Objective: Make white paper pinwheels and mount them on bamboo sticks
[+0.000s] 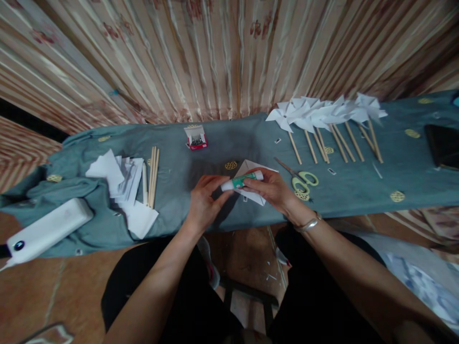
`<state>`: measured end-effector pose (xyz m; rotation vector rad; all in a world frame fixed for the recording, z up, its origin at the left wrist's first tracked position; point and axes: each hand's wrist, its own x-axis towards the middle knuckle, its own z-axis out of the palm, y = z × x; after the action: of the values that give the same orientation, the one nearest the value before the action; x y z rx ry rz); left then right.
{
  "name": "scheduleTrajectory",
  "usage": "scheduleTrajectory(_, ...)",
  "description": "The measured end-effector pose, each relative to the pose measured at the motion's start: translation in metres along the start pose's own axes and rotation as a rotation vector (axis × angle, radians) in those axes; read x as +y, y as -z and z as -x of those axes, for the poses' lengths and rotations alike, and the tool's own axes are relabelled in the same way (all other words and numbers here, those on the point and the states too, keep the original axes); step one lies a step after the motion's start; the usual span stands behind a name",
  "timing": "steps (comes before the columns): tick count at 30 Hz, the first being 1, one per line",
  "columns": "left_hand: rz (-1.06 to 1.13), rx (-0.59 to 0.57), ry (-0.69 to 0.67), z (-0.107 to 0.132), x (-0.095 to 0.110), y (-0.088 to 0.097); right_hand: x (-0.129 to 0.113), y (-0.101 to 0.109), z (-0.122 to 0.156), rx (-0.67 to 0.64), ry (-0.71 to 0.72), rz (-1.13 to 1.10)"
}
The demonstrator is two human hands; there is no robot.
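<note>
Both hands grip a white glue stick with a green label [239, 181], held sideways above the table. My left hand [205, 199] pinches its left end between thumb and fingers. Around the right part of the tube, my right hand [267, 188] is closed. Beneath the glue stick lies a creased piece of white paper [260, 197], partly hidden by my right hand. A pair of scissors with light green handles [300, 179] rests just right of that hand, blades pointing up and left.
Paper pinwheels on sticks [319, 114] lie in a row at back right. An opened red-and-white box of small metal pieces [196, 138] stands behind my hands. Leftward are white paper pieces [125, 179], wooden sticks [154, 177] and a white device [53, 229]. A dark object [441, 143] lies far right.
</note>
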<state>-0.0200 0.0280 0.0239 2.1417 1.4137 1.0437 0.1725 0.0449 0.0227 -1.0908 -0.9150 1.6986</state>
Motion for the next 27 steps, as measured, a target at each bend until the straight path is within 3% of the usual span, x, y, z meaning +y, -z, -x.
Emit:
scheduleTrajectory(4,0.052,-0.011,0.019,0.001,-0.002,-0.002,0.002,-0.002,-0.001,-0.041,-0.001,0.032)
scheduleTrajectory(7,0.033,0.027,0.113,0.0,-0.015,0.004,-0.004,0.012,-0.001,0.005,0.091,0.169)
scheduleTrajectory(10,-0.067,0.04,0.166,-0.001,-0.031,0.014,-0.013,0.036,0.006,0.102,0.265,0.463)
scheduleTrajectory(14,-0.272,0.063,0.05,0.0,-0.034,0.019,-0.02,0.056,0.025,0.128,0.423,0.908)
scheduleTrajectory(16,-0.302,0.044,-0.06,0.002,-0.023,0.012,-0.02,0.058,0.033,0.076,0.512,1.029)
scheduleTrajectory(20,-0.225,-0.177,-0.284,0.005,0.007,-0.015,-0.016,0.055,0.044,-0.031,0.617,1.174)
scheduleTrajectory(23,-0.204,-0.273,-0.346,0.004,0.018,-0.033,-0.01,0.055,0.047,-0.07,0.624,1.236)
scheduleTrajectory(27,-0.215,-0.26,-0.359,-0.001,0.016,-0.043,-0.005,0.057,0.048,-0.078,0.618,1.29)
